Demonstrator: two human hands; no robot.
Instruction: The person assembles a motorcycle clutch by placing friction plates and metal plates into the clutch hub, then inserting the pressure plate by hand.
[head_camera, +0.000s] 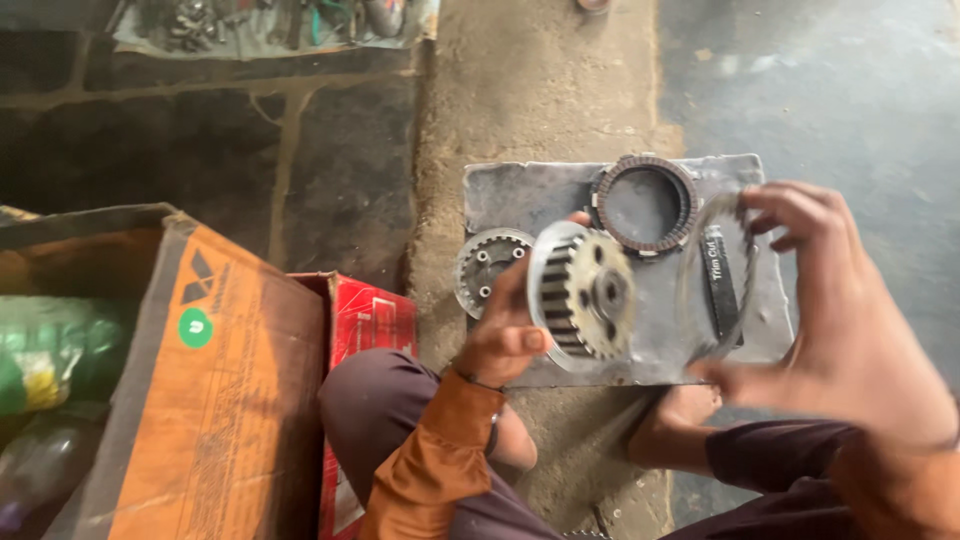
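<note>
Fingers of the left hand (505, 335) clamp one toothed clutch hub (585, 295), the right hand (835, 310) pinches one thin ring (718, 280) at three o'clock, and two round parts lie on the metal sheet (520, 190).

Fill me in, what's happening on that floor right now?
A person sits on the floor over a metal tray. The left hand holds up a slotted clutch hub; the right hand holds a thin metal ring beside it, blurred. On the tray lie a friction plate, a round holed plate and a dark flat tool. An orange cardboard box stands at the left.
</note>
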